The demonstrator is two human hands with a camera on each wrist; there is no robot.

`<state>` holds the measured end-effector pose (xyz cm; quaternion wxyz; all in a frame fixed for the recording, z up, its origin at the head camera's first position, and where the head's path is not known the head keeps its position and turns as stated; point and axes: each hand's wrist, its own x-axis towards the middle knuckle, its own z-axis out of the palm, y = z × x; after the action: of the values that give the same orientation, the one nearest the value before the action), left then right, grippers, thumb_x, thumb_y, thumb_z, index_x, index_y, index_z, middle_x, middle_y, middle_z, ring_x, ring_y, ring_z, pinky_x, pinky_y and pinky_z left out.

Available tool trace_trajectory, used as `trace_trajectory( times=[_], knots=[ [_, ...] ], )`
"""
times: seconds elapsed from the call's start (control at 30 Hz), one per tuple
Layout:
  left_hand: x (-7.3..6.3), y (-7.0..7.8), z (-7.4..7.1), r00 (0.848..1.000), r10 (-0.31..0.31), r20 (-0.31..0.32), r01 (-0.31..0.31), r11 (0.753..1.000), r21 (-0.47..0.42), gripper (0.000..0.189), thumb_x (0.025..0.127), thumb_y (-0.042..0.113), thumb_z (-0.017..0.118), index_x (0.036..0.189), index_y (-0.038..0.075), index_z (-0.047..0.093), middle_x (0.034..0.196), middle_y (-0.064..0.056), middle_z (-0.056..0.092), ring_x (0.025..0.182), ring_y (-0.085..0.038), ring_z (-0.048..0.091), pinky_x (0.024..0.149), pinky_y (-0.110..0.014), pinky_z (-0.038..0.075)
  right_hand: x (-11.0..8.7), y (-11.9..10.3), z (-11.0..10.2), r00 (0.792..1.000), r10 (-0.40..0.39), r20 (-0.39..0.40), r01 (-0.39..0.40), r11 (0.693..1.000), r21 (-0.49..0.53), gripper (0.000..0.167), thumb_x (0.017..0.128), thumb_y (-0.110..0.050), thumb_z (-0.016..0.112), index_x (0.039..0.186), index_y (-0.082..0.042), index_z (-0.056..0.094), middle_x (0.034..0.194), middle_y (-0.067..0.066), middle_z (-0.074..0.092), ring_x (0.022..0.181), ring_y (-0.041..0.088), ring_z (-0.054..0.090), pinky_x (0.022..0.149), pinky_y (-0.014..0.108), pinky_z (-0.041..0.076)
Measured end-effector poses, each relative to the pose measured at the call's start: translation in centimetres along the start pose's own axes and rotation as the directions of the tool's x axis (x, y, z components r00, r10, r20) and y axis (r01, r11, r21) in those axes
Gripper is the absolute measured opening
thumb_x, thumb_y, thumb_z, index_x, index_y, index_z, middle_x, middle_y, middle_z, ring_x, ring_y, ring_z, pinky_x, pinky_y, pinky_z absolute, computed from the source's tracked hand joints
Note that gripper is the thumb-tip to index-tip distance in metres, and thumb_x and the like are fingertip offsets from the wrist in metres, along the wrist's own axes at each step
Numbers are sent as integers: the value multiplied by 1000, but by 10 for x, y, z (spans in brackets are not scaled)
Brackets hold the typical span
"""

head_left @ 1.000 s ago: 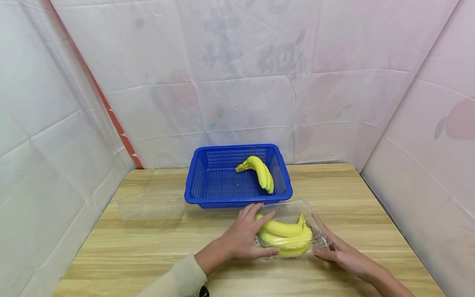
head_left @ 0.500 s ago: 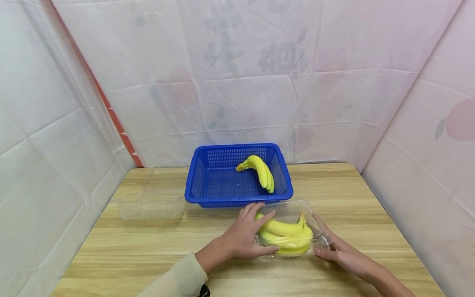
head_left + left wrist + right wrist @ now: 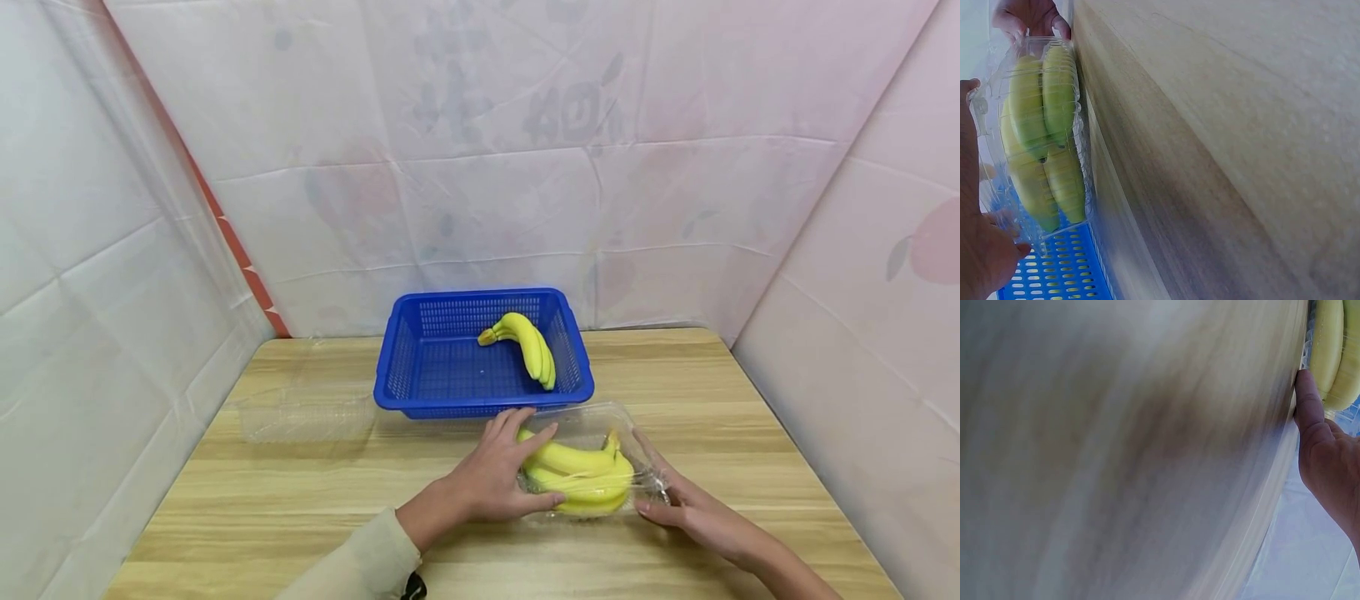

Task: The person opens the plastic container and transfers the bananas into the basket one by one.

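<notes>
A clear plastic clamshell container (image 3: 573,421) stands on the table in front of me, its lid lying over a bunch of yellow bananas (image 3: 577,461). My left hand (image 3: 487,479) grips its left end, fingers spread over the top and thumb at the near side. At the right end my right hand (image 3: 697,512) holds the container, thumb in front and the other fingers behind, partly hidden. In the left wrist view the bananas (image 3: 1029,106) show through the ribbed side. The right wrist view catches only my right hand (image 3: 1332,456) beside the bananas (image 3: 1327,350).
Just behind the container sits a blue plastic basket (image 3: 386,367) holding another banana bunch (image 3: 531,346) at its right side. A second clear container (image 3: 307,417) stands at the left with its lid raised. White cloth walls (image 3: 480,208) surround the wooden table (image 3: 300,517).
</notes>
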<state>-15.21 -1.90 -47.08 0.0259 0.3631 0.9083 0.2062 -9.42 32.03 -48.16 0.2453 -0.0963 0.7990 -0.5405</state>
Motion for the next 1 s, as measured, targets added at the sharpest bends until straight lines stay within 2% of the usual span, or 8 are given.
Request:
trace_trajectory(
  times=[0.23, 0.43, 0.67, 0.87, 1.0],
  knots=[
    [2, 1, -3, 1000, -9, 12, 9, 1000, -23, 92, 93, 79, 60, 169, 36, 31, 176, -8, 27, 161, -34, 29, 125, -63, 39, 0, -1, -1, 1000, 10, -3, -10, 1000, -6, 94, 109, -24, 59, 169, -44, -10, 178, 15, -26, 159, 52, -25, 112, 87, -14],
    [2, 2, -4, 999, -28, 24, 29, 998, -54, 91, 93, 81, 57, 168, 42, 26, 177, -6, 25, 162, -32, 27, 125, -63, 39, 0, -1, -2, 1000, 15, -1, -15, 1000, 2, 95, 108, -25, 60, 170, -43, -11, 177, 15, -27, 159, 52, -27, 112, 87, -15],
    [1, 3, -4, 998, -58, 33, 61, 992, -109, 91, 92, 83, 57, 168, 42, 28, 178, -3, 23, 162, -32, 27, 122, -65, 42, -1, -1, -1, 1000, 6, 0, -6, 1000, 19, 96, 108, -23, 59, 170, -44, -11, 176, 15, -29, 159, 52, -28, 111, 87, -16],
    [1, 2, -2, 997, -71, 20, 73, 985, -156, 90, 91, 82, 59, 167, 46, 26, 177, -3, 24, 161, -32, 27, 121, -67, 41, -2, 1, -1, 1000, -9, 3, 9, 999, 37, 95, 108, -19, 59, 170, -43, -9, 176, 13, -31, 157, 47, -29, 111, 85, -19],
    [2, 2, 0, 997, -80, 3, 79, 979, -187, 91, 91, 81, 62, 167, 44, 29, 176, -3, 26, 161, -31, 27, 123, -68, 38, -3, 1, -2, 1000, -9, 13, 8, 998, 55, 95, 108, -18, 59, 170, -45, -8, 177, 10, -31, 156, 44, -30, 111, 85, -20]
  ],
)
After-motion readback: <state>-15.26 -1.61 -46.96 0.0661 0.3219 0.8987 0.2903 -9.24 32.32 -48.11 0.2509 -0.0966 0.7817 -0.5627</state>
